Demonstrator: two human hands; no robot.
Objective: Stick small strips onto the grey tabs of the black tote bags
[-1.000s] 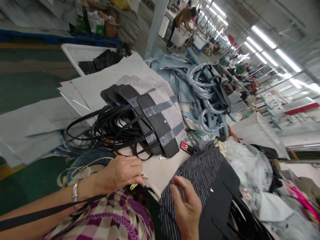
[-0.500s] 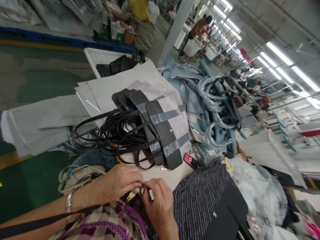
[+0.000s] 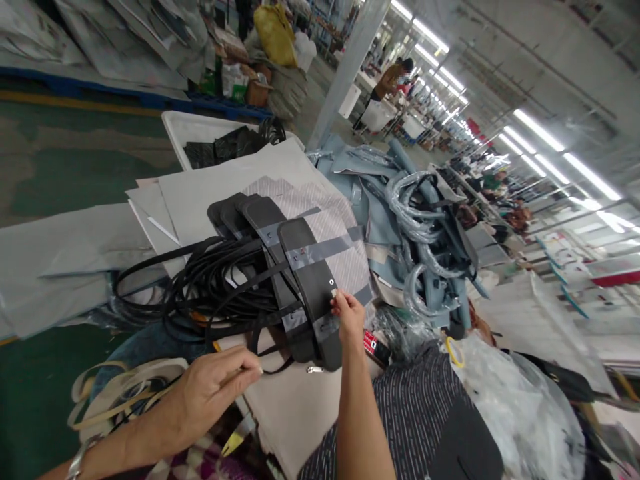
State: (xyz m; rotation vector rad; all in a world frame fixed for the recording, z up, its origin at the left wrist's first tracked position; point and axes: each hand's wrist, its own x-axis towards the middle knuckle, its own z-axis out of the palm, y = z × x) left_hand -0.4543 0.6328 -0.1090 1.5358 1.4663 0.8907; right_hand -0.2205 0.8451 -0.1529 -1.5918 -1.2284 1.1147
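Observation:
My right hand reaches over a stack of black bag panels with grey straps. Its fingers are pinched at the top panel, just below a small metal eyelet; what is between them is too small to make out. My left hand hovers nearer me, thumb and fingers pressed together, and I cannot tell what they hold. A bundle of black cords lies left of the panels. A small metal zipper pull rests by the stack's lower end. Below my left hand is a tool with a yellow part.
A red-and-black phone lies right of my right wrist. Dark striped fabric and clear plastic bags are at the right. Blue-grey pieces with plastic-wrapped handles pile up behind. A white tray stands at the back left.
My hands were together near my lap and have parted. The right hand has moved forward to the top black panel; the left has shifted left and down. The view has shifted slightly.

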